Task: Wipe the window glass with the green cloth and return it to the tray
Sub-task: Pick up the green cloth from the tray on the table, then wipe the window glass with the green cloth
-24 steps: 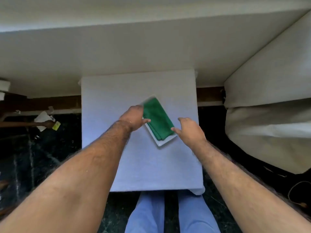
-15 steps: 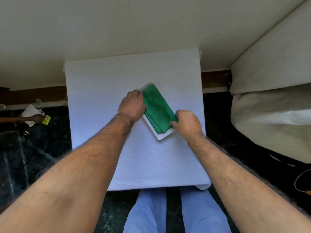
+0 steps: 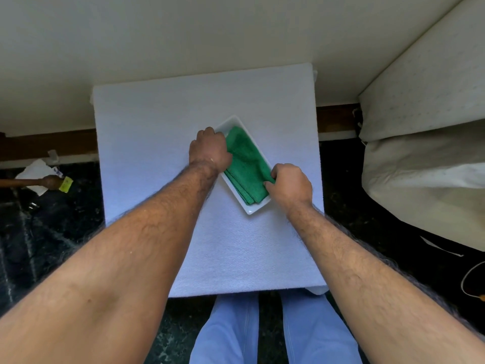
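A folded green cloth [image 3: 245, 164] lies in a white rectangular tray [image 3: 256, 209] set diagonally on a small table covered with a white towel [image 3: 162, 132]. My left hand [image 3: 210, 151] rests over the tray's left rim with its fingers curled against the cloth's left edge. On the tray's right side, my right hand [image 3: 288, 183] pinches the cloth's right edge between thumb and fingers. No window glass is visible in this view.
A cream wall [image 3: 183, 35] rises behind the table. A cream cushioned piece [image 3: 425, 143] stands at the right. On the dark floor at the left lie a crumpled white paper [image 3: 35, 174] and a wooden stick [image 3: 29, 182]. My legs [image 3: 273, 329] are below the table's near edge.
Both hands have closed in on the tray from its sides: the left now covers the left rim and the right has taken hold of the cloth's right edge. The view has tilted down.
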`<action>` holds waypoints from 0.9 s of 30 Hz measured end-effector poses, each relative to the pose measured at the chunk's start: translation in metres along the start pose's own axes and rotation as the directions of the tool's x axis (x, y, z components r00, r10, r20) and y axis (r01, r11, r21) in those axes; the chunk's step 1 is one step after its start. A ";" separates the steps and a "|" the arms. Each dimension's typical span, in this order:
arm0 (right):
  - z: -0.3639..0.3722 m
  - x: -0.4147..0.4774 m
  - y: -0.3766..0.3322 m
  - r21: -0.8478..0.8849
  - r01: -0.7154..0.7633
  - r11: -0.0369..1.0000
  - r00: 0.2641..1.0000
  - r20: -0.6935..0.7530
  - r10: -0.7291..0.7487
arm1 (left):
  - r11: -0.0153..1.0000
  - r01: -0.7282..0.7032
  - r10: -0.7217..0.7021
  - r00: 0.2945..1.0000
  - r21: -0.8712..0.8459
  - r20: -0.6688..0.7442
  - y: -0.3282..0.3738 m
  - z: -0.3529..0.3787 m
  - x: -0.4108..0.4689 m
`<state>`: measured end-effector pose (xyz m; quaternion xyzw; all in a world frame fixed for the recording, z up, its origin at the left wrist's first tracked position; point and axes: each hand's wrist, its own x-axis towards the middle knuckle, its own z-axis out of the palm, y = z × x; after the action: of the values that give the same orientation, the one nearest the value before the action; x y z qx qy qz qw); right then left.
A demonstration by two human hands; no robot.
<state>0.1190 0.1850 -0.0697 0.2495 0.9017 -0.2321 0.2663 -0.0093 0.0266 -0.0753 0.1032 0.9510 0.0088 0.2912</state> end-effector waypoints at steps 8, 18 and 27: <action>-0.047 -0.020 -0.002 0.443 -0.010 0.897 0.996 0.084 -0.030 | 0.729 0.222 -0.167 0.975 -0.647 0.148 -0.011 -0.040 -0.039; -0.178 -0.046 -0.026 0.671 0.030 0.741 0.997 0.031 -0.068 | 0.393 0.229 -0.021 0.970 -0.891 0.240 -0.019 -0.157 -0.096; -0.337 -0.088 -0.069 0.657 0.224 0.720 0.975 -0.154 -0.163 | 0.371 0.041 0.148 0.984 -0.928 0.102 0.001 -0.304 -0.140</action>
<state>0.0211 0.2892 0.2550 0.2426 0.7893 -0.5560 0.0945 -0.0649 0.0130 0.2547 -0.0463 0.7507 0.5404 0.3773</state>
